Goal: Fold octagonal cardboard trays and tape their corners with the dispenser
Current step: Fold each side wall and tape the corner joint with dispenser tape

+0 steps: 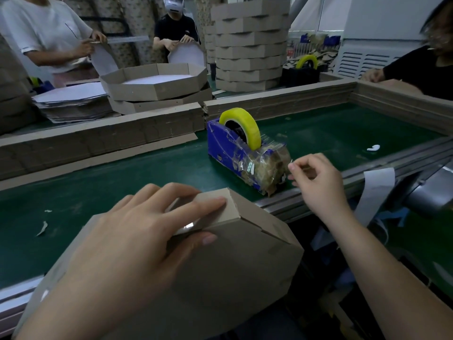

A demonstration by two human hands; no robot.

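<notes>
just left of the right hand's (316,177) pinched fingertips (292,167), apparently gripping clear tape (291,162), stands the dispenser (235,148); the tray corner (232,204) lies lower left under the left hand's (137,231) flat fingers (210,202).

Item 1, left grip (137,231): I read it as palm-down, fingers straight and slightly spread, pointing up and to the right. The index tip reaches furthest forward, and the thumb is stretched out below it. The hand presses flat on the cardboard tray (232,266).
Left forearm: bare, entering from the lower left corner, close under the camera.
Item 2, right grip (316,182): back of the hand towards me, wrist slightly bent. Thumb and forefinger tips meet in a pinch on what looks like a thin clear tape end (290,162). The remaining fingers curl loosely beneath.
Right forearm: bare, running from the lower right edge up and left to the wrist.
</notes>
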